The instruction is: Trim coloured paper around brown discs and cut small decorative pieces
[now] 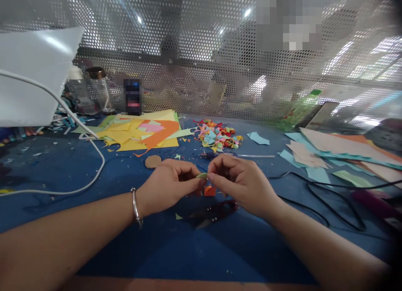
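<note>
Between the fingertips of both hands is a small piece of light green paper (201, 175). My left hand (176, 180), with a silver bracelet on its wrist, pinches it from the left. From the right, my right hand (240, 182) closes thumb and finger on its other end. Just below the fingers lies a small orange paper piece (210, 191). Nearer to me, dark-handled scissors (213, 213) rest on the blue table, partly blurred, with a green paper scrap (179, 217) by the blades. A round brown disc (153, 161) lies beside my left hand.
Behind the hands is a heap of small colourful paper pieces (220, 136). Yellow and orange sheets (147, 134) lie at back left, blue and pink paper (345, 148) at right. A white cable (100, 169) and black cables (326, 199) cross the table. A perforated metal panel (201, 73) stands behind.
</note>
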{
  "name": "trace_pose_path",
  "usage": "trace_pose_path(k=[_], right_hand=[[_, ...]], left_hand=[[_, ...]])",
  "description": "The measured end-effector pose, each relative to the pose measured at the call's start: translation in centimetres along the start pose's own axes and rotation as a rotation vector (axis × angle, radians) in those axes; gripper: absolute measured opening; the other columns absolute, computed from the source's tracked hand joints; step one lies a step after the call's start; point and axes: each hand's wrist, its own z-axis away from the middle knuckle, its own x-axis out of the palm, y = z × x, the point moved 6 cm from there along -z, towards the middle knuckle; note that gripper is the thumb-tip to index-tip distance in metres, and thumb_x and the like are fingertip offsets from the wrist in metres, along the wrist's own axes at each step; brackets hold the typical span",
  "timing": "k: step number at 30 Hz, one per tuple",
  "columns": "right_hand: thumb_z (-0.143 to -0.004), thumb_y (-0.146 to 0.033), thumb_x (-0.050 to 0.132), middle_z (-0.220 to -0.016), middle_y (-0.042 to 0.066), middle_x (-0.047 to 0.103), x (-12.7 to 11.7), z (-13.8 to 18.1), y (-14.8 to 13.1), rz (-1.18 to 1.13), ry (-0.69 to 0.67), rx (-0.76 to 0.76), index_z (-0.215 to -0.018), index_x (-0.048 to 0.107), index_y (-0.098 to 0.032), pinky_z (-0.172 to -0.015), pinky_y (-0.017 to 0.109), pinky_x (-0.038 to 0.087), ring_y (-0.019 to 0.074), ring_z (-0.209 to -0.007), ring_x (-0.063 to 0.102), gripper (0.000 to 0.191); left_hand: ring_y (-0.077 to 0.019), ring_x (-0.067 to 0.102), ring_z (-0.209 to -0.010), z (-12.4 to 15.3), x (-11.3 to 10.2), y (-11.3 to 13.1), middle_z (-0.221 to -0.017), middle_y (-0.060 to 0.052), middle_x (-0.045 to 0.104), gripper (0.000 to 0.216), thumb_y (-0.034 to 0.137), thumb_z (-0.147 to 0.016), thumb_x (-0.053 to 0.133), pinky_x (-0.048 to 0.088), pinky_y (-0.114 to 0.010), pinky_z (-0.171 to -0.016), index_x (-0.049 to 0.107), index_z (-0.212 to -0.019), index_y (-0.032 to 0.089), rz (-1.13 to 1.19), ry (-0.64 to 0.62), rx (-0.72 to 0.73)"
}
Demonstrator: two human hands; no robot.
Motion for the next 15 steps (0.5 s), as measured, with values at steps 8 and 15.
trace_pose_path(k=[8,15], right_hand=[[-0.082,-0.028,0.061,-0.059,-0.006,0.052,-0.2,-0.3,0.6,-0.101,-0.070,0.082,-0.074,0.056,-0.019,-0.042,0.019,0.039,0.0065,-0.044,0.046,0.013],[-0.082,-0.026,0.060,-0.052,-0.007,0.049,-2.1,-0.6,0.4,-0.034,0.119,0.026,-0.070,0.054,-0.019,-0.042,0.021,0.038,0.0067,-0.041,0.044,0.015]], left_hand=[[-0.0136,0.058,-0.068,0.3,0.3,0.6,-0.072,-0.002,0.066,0.026,0.038,-0.088,0.060,0.043,-0.025,-0.065,0.070,-0.075,0.017,-0.169,-0.026,0.048],[-0.0210,0.060,-0.085,-0.7,2.0,0.0,-0.094,-0.008,0.063,0.025,0.036,-0.083,0.068,0.048,-0.034,-0.079,0.072,-0.100,0.018,-0.543,0.005,0.171]])
